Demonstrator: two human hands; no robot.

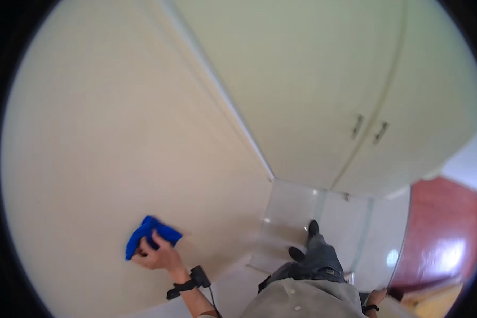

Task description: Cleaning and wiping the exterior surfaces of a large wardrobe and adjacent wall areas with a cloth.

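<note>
My left hand holds a bunched blue cloth against a smooth cream wall. Its fingers are bent into the fabric, and folds of the cloth stick out past them. A black strap with a small dark box and a cable sits on that wrist. Low at the right, beside my body, is my right hand, with a dark band on its wrist. It is near a dark object at the lower right. The fingers of this hand are too small and unclear to read.
Tall pale cupboard doors with two metal handles stand ahead and to the right. A light tiled floor lies under my feet, with a red floor area beyond. A yellowish wooden surface shows at the lower right.
</note>
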